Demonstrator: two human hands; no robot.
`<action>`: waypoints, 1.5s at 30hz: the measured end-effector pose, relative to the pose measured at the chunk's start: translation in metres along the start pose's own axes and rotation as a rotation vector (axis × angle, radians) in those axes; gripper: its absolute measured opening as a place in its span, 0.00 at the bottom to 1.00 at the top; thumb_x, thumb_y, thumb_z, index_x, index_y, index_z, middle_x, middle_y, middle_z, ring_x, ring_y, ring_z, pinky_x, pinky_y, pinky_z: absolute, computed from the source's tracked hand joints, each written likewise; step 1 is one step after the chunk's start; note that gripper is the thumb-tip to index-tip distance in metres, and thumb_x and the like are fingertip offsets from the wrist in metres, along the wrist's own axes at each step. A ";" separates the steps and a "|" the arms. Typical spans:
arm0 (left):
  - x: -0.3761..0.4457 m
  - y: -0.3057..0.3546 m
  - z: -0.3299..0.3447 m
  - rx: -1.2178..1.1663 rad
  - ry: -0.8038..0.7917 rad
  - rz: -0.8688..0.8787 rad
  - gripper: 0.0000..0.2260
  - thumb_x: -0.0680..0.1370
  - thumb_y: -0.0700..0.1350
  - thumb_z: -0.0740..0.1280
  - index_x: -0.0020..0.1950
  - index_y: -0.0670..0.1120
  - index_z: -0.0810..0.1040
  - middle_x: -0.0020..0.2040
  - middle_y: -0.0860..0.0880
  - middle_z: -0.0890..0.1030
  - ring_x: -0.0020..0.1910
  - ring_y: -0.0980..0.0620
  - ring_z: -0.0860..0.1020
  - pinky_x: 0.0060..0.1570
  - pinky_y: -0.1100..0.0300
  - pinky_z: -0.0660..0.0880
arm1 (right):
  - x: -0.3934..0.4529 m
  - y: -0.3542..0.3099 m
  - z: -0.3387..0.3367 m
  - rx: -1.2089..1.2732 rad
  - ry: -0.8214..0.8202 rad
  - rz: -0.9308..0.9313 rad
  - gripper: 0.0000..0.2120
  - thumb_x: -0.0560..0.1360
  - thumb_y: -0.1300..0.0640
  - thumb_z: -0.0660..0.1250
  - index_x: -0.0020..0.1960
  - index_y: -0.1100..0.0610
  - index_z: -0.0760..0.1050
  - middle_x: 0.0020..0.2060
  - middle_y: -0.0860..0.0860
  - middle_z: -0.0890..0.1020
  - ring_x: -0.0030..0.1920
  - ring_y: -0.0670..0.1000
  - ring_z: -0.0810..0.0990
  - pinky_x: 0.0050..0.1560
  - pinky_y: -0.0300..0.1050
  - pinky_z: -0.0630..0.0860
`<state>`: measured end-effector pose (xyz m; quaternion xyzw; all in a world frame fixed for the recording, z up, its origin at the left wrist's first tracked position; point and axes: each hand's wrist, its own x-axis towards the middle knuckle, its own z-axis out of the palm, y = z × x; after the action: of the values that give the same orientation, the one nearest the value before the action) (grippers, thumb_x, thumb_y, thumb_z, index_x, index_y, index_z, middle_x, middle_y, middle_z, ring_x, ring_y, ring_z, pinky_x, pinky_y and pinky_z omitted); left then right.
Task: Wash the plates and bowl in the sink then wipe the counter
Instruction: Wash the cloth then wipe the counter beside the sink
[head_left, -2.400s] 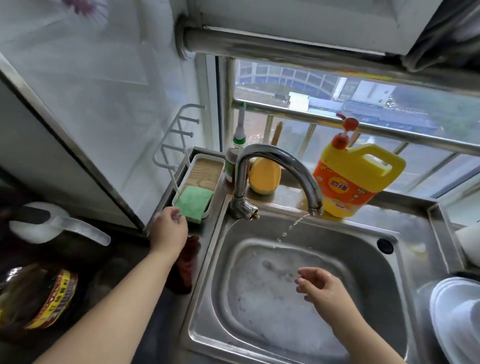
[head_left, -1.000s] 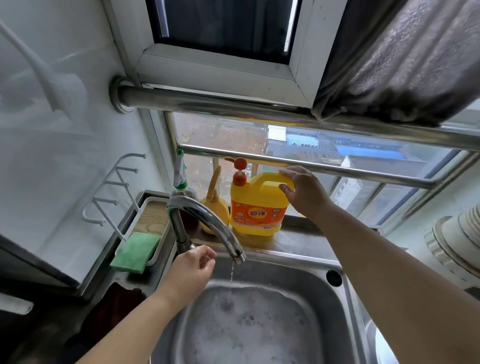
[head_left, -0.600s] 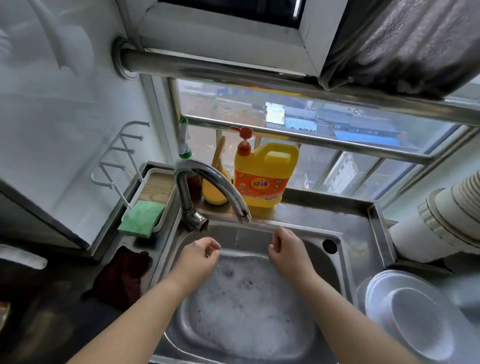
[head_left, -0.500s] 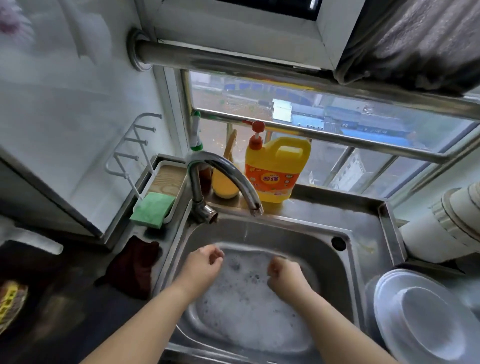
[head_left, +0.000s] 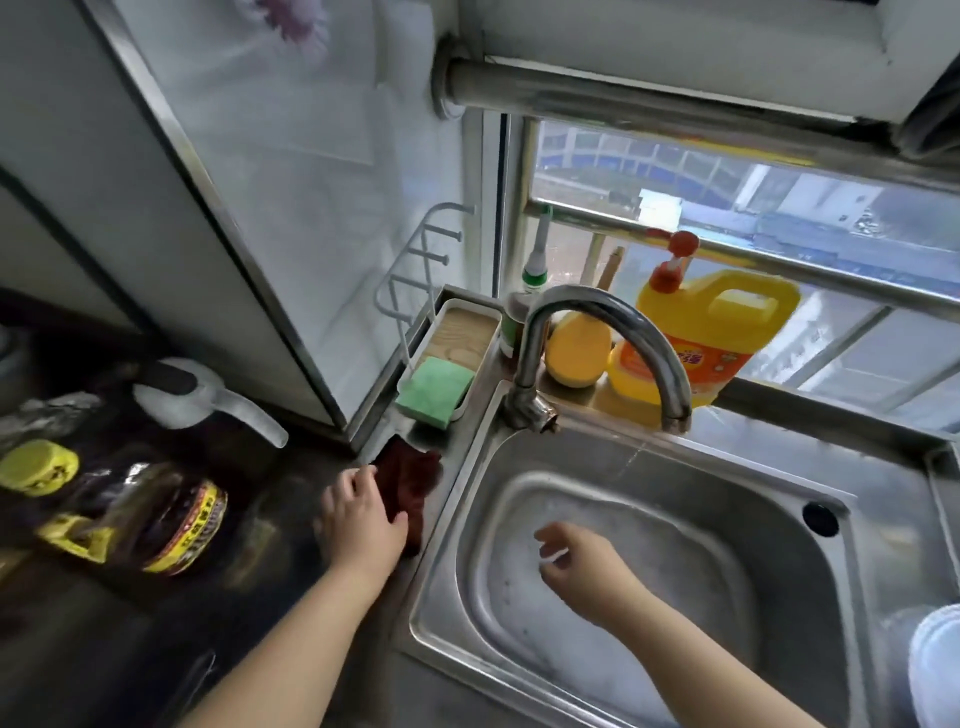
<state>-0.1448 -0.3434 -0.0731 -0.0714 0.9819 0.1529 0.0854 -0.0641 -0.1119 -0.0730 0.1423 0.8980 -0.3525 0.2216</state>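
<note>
My left hand (head_left: 363, 522) lies palm down on a dark red cloth (head_left: 415, 475), which sits crumpled on the dark counter (head_left: 291, 525) beside the sink's left rim. Its fingers are spread and its thumb rests on the cloth. My right hand (head_left: 576, 561) hovers over the steel sink (head_left: 737, 488), fingers loosely curled and holding nothing, with foam on the fingertips. Soapy foam covers the sink bottom. White plates (head_left: 935, 670) show at the lower right edge, mostly cut off.
The faucet (head_left: 613, 322) arches over the sink's back. A green sponge (head_left: 435, 391) lies in a white tray behind the cloth. A yellow detergent bottle (head_left: 719, 332) stands on the sill. A dark sauce bottle (head_left: 156, 519) and a white scoop (head_left: 202, 397) occupy the left counter.
My left hand has left the sink and moved left onto the red cloth. My right hand stays over the foamy sink. The view has turned left.
</note>
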 end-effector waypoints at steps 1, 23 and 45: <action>0.004 -0.006 0.002 0.045 -0.055 -0.004 0.30 0.75 0.55 0.68 0.73 0.47 0.63 0.71 0.46 0.65 0.70 0.45 0.63 0.67 0.49 0.64 | -0.002 -0.003 0.002 0.005 -0.009 -0.005 0.16 0.75 0.58 0.61 0.63 0.51 0.72 0.51 0.45 0.77 0.49 0.45 0.77 0.42 0.32 0.73; -0.029 0.071 -0.013 -0.340 -0.287 0.564 0.15 0.76 0.40 0.67 0.61 0.49 0.74 0.55 0.53 0.74 0.49 0.55 0.75 0.49 0.66 0.70 | -0.029 -0.020 -0.023 -0.109 0.403 -0.346 0.33 0.75 0.55 0.67 0.74 0.41 0.56 0.68 0.34 0.57 0.70 0.38 0.50 0.72 0.37 0.43; -0.075 0.137 0.027 -0.978 -1.066 0.071 0.20 0.75 0.52 0.70 0.63 0.50 0.68 0.59 0.43 0.77 0.62 0.49 0.76 0.65 0.48 0.72 | -0.062 0.022 -0.024 1.604 0.190 0.114 0.13 0.78 0.70 0.56 0.59 0.65 0.73 0.52 0.65 0.81 0.55 0.58 0.81 0.58 0.50 0.78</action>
<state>-0.0906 -0.1972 -0.0445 0.0150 0.6279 0.5913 0.5058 -0.0087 -0.0861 -0.0390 0.3327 0.3782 -0.8638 -0.0073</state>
